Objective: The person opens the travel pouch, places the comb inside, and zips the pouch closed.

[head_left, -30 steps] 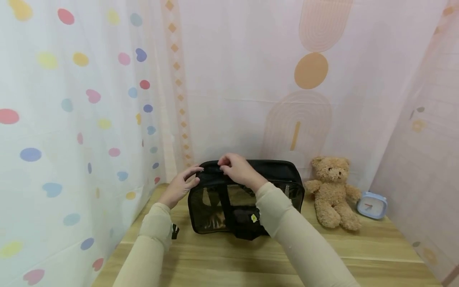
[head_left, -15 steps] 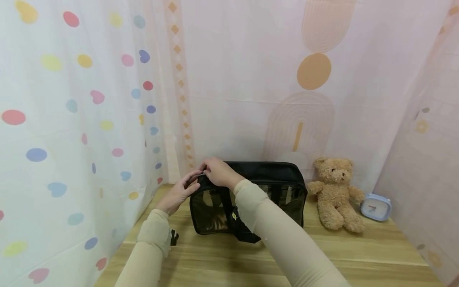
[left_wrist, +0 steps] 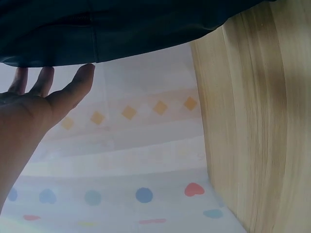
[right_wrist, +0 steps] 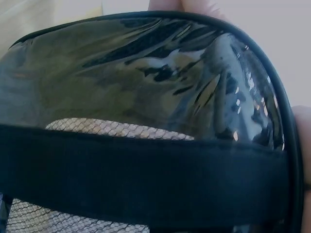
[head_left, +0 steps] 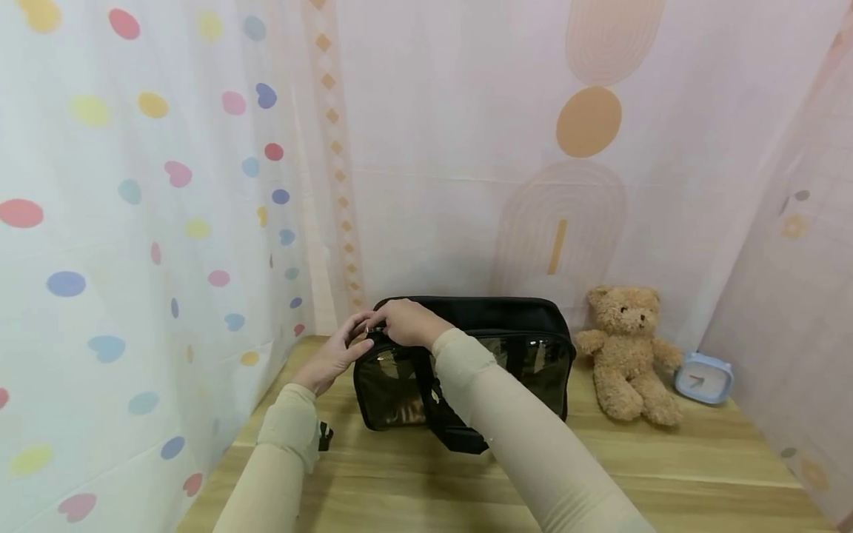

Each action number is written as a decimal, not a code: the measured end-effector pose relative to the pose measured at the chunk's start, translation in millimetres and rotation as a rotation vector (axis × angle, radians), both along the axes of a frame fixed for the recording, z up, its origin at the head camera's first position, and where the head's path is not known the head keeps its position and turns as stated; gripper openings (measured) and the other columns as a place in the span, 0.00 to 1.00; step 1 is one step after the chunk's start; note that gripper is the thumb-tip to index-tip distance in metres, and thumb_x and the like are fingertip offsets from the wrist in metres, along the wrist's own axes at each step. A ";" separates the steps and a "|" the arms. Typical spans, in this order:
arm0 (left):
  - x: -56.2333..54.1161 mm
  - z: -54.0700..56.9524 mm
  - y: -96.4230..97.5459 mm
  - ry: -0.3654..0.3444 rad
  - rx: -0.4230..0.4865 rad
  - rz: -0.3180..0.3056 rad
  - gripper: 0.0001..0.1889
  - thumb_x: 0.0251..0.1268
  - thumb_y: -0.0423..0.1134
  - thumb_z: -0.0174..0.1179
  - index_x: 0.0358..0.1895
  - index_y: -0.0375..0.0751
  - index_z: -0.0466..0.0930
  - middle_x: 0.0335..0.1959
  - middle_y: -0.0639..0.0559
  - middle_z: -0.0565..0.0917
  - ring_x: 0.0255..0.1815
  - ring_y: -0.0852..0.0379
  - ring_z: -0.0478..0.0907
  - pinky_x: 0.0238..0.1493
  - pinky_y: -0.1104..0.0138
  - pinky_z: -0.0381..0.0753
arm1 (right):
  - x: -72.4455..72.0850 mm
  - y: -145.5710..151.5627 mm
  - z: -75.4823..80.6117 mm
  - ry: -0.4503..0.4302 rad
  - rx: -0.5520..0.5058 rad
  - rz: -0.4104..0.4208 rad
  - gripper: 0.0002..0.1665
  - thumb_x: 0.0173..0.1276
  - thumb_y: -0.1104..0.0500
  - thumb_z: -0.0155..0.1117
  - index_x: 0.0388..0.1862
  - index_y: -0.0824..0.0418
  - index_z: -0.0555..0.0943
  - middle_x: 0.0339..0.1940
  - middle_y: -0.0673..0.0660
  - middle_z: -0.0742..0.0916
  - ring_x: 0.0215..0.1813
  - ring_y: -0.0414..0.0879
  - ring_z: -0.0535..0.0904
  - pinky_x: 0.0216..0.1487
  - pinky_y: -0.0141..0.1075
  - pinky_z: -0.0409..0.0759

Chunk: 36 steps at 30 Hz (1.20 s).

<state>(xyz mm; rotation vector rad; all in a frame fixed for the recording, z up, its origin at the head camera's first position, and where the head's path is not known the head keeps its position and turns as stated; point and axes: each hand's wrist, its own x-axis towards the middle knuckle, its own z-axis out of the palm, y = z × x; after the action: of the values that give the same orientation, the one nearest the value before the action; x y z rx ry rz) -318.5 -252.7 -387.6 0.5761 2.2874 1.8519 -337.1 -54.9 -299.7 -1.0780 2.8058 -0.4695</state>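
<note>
A black bag (head_left: 393,389) with dark see-through side windows stands upright on the wooden table. My left hand (head_left: 331,359) touches its upper left end, the fingers and thumb spread; in the left wrist view, the fingertips of that hand (left_wrist: 39,107) meet the dark end panel (left_wrist: 136,29). At the same top corner my right hand (head_left: 413,323) pinches a small zipper pull, with a metallic glint by the fingertips. In the right wrist view, the clear window (right_wrist: 121,82), a black strap (right_wrist: 136,179) and some mesh (right_wrist: 116,128) fill the frame.
A brown teddy bear (head_left: 626,355) sits right of the bag, next to a light blue clock (head_left: 703,378). Patterned curtains (head_left: 433,222) hang behind and on both sides of the wooden table (head_left: 400,481). A black buckle (head_left: 324,436) shows beside the left sleeve.
My right hand has moved left along the bag's top edge to the left corner, where it now meets the left hand. The left hand has stayed about where it was.
</note>
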 end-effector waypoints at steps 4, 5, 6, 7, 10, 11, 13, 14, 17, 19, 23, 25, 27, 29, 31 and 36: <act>-2.1 -0.9 -1.8 0.013 0.004 -0.001 0.35 0.82 0.45 0.51 0.82 0.42 0.46 0.81 0.35 0.46 0.81 0.35 0.40 0.76 0.37 0.47 | 0.6 2.4 -2.0 0.079 -0.108 0.018 0.17 0.79 0.66 0.53 0.52 0.55 0.88 0.54 0.51 0.88 0.53 0.44 0.83 0.62 0.39 0.77; -2.7 -0.8 -2.7 0.015 0.007 0.000 0.35 0.82 0.45 0.51 0.82 0.41 0.46 0.81 0.34 0.46 0.81 0.35 0.40 0.76 0.37 0.47 | 0.8 2.8 -2.1 0.093 -0.136 0.023 0.16 0.78 0.66 0.54 0.49 0.56 0.88 0.51 0.51 0.88 0.50 0.43 0.83 0.60 0.38 0.78; -3.4 -0.6 -3.5 0.016 0.009 0.003 0.35 0.82 0.45 0.51 0.82 0.41 0.46 0.81 0.34 0.46 0.81 0.35 0.41 0.76 0.37 0.47 | 1.0 3.1 -1.9 0.105 -0.158 0.030 0.15 0.77 0.67 0.54 0.46 0.57 0.88 0.47 0.52 0.88 0.47 0.44 0.83 0.58 0.38 0.78; -4.2 -0.8 -4.5 0.015 0.010 0.005 0.34 0.82 0.45 0.51 0.82 0.42 0.47 0.81 0.34 0.46 0.81 0.35 0.42 0.76 0.38 0.48 | 1.0 3.5 -2.0 0.107 -0.179 0.035 0.13 0.77 0.67 0.55 0.43 0.57 0.87 0.44 0.52 0.88 0.44 0.44 0.82 0.54 0.37 0.79; -5.7 -0.2 -6.6 0.006 0.015 0.003 0.33 0.82 0.44 0.50 0.82 0.45 0.49 0.81 0.35 0.46 0.81 0.36 0.42 0.76 0.38 0.48 | 1.5 4.7 -1.8 0.091 -0.225 0.035 0.11 0.76 0.67 0.57 0.43 0.59 0.87 0.42 0.53 0.88 0.40 0.43 0.82 0.47 0.34 0.80; -5.9 -0.1 -7.1 0.005 0.012 0.002 0.32 0.82 0.44 0.50 0.82 0.46 0.49 0.82 0.35 0.46 0.82 0.36 0.42 0.76 0.37 0.48 | 1.4 5.0 -2.0 0.088 -0.235 0.030 0.10 0.77 0.66 0.58 0.44 0.60 0.87 0.42 0.54 0.88 0.39 0.42 0.82 0.46 0.34 0.80; -6.2 -0.1 -8.2 0.005 0.005 -0.001 0.32 0.83 0.44 0.50 0.82 0.47 0.49 0.82 0.35 0.46 0.82 0.36 0.42 0.76 0.37 0.48 | 2.4 5.3 -2.4 0.062 -0.268 0.010 0.11 0.78 0.64 0.58 0.47 0.62 0.88 0.42 0.54 0.89 0.37 0.41 0.82 0.43 0.32 0.80; -6.3 -0.3 -8.8 0.005 0.001 -0.001 0.31 0.83 0.44 0.49 0.82 0.47 0.50 0.82 0.35 0.45 0.82 0.36 0.41 0.76 0.36 0.48 | 2.4 5.4 -3.1 0.047 -0.287 -0.003 0.12 0.79 0.64 0.57 0.49 0.62 0.88 0.42 0.55 0.89 0.36 0.40 0.82 0.40 0.31 0.80; -5.0 0.4 -9.7 -0.019 -0.018 -0.004 0.31 0.83 0.47 0.49 0.82 0.51 0.50 0.82 0.35 0.43 0.82 0.36 0.40 0.75 0.34 0.47 | 2.0 6.4 -5.2 -0.028 -0.371 -0.050 0.15 0.80 0.65 0.54 0.57 0.64 0.85 0.43 0.57 0.88 0.33 0.40 0.83 0.36 0.31 0.81; -3.7 1.1 -9.7 -0.043 -0.039 -0.002 0.31 0.83 0.50 0.49 0.82 0.54 0.50 0.82 0.37 0.42 0.82 0.35 0.40 0.74 0.33 0.47 | 1.4 8.2 -6.2 -0.102 -0.439 -0.082 0.16 0.80 0.67 0.52 0.60 0.64 0.82 0.42 0.58 0.87 0.33 0.41 0.84 0.35 0.32 0.82; -1.6 2.4 -10.0 -0.082 -0.101 0.008 0.31 0.81 0.54 0.49 0.81 0.58 0.52 0.83 0.37 0.41 0.82 0.35 0.40 0.73 0.32 0.49 | 1.0 14.1 -5.2 -0.252 -0.541 -0.127 0.15 0.78 0.68 0.54 0.60 0.66 0.79 0.37 0.61 0.85 0.36 0.46 0.84 0.39 0.36 0.84; -1.7 3.3 -10.9 -0.090 -0.119 0.006 0.31 0.81 0.54 0.49 0.81 0.57 0.52 0.83 0.38 0.40 0.82 0.35 0.40 0.73 0.32 0.49 | 0.3 16.6 -3.9 -0.329 -0.576 -0.136 0.14 0.78 0.70 0.54 0.58 0.67 0.79 0.38 0.63 0.84 0.37 0.48 0.84 0.41 0.37 0.85; -2.3 4.4 -12.0 -0.093 -0.130 -0.002 0.31 0.81 0.54 0.49 0.80 0.56 0.51 0.83 0.39 0.41 0.81 0.34 0.40 0.72 0.31 0.49 | -1.0 18.5 -3.1 -0.402 -0.598 -0.138 0.12 0.77 0.71 0.52 0.54 0.68 0.79 0.39 0.63 0.83 0.39 0.49 0.84 0.44 0.39 0.85; -2.7 5.7 -12.5 -0.100 -0.132 -0.007 0.31 0.81 0.54 0.49 0.80 0.56 0.51 0.83 0.43 0.42 0.82 0.35 0.40 0.72 0.31 0.48 | -2.0 19.8 -2.4 -0.465 -0.617 -0.144 0.11 0.76 0.73 0.51 0.50 0.68 0.79 0.40 0.62 0.81 0.39 0.49 0.83 0.44 0.39 0.84; -2.6 6.5 -12.9 -0.095 -0.134 -0.022 0.30 0.82 0.53 0.49 0.79 0.55 0.51 0.83 0.45 0.43 0.82 0.35 0.39 0.72 0.30 0.47 | -2.7 20.4 -2.6 -0.517 -0.631 -0.161 0.09 0.76 0.74 0.50 0.44 0.67 0.78 0.40 0.60 0.79 0.40 0.49 0.82 0.43 0.39 0.84; -0.7 8.7 -13.0 -0.075 -0.147 -0.043 0.28 0.83 0.49 0.48 0.79 0.54 0.52 0.83 0.43 0.44 0.83 0.37 0.36 0.72 0.31 0.50 | -0.5 21.8 -2.0 -0.581 -0.661 -0.243 0.16 0.76 0.72 0.51 0.26 0.60 0.70 0.34 0.56 0.76 0.38 0.49 0.82 0.38 0.37 0.80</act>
<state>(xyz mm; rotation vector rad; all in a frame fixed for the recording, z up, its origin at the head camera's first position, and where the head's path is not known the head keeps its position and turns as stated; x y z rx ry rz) -319.2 -265.7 -378.8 0.5211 2.3186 1.6398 -337.7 -33.1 -301.8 -0.5168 2.2854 -1.5249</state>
